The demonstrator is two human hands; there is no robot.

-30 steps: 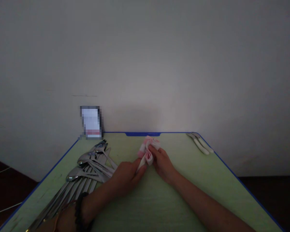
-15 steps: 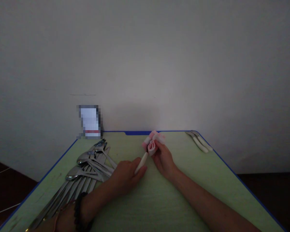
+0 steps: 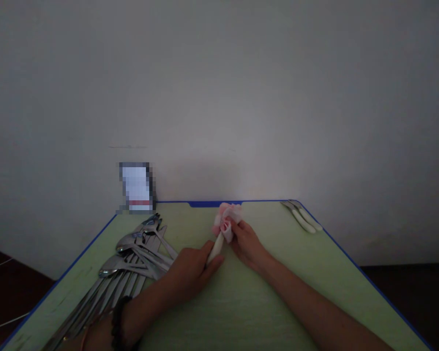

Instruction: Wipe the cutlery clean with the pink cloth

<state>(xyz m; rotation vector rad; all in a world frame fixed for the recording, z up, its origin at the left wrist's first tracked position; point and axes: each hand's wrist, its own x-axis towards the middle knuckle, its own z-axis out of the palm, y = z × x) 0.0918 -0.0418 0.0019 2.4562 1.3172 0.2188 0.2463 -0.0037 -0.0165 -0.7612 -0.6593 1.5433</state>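
In the head view I watched a person work at a green, blue-edged counter (image 3: pixel 245 312), with twelve o'clock toward the wall (image 3: pixel 219 97). The left hand (image 3: pixel 192 265) was wrapped around the pale handle of a utensil (image 3: pixel 215 251), which slanted toward one o'clock. The right hand (image 3: pixel 247 243) pinched a bunched pink-and-white cloth (image 3: pixel 223 217) around the utensil's far end, so I couldn't tell what sort it was. Both were near the middle of the counter, the cloth at twelve o'clock from the left hand's grip, the right hand at about two. Toward ten o'clock, beside the left forearm, lay a heap of shiny metal cutlery (image 3: pixel 135 243), spoons among it. A blurred-out screen (image 3: pixel 137 187) stood near the wall at eleven. At one o'clock, by the far corner, two pale-handled forks (image 3: pixel 303 222) lay side by side. A dark bracelet (image 3: pixel 119 321) circled the left wrist.
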